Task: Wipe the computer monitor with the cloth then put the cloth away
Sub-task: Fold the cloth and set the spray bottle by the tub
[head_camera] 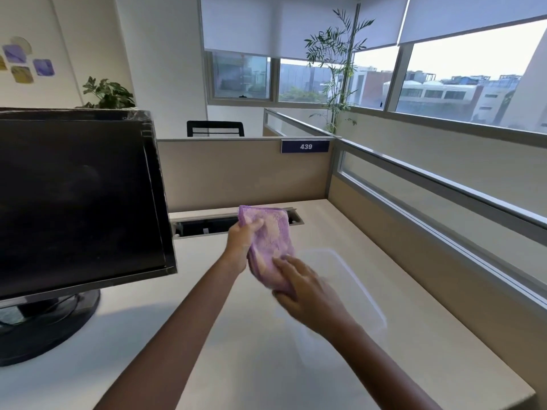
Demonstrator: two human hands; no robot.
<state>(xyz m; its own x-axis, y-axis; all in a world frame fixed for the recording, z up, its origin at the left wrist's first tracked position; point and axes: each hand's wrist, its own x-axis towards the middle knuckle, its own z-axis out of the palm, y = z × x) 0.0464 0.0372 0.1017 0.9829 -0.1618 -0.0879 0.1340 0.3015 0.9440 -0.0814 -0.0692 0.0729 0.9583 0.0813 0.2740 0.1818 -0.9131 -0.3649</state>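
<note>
A purple cloth (pixel 270 241) hangs in the air above the middle of the desk. My left hand (pixel 241 242) grips its upper edge, thumb over the fabric. My right hand (pixel 307 288) holds the cloth's lower end, with the fingers lying on top and the fabric tucked under them. The black computer monitor (pixel 80 199) stands on its round base at the left, its screen dark. Under and to the right of my hands lies a clear plastic container (pixel 349 279) on the desk.
The pale desk (pixel 266 350) is enclosed by beige partition walls (pixel 219 170) at the back and right. A cable slot (pixel 213 224) runs along the back edge. Windows and plants lie beyond the partitions.
</note>
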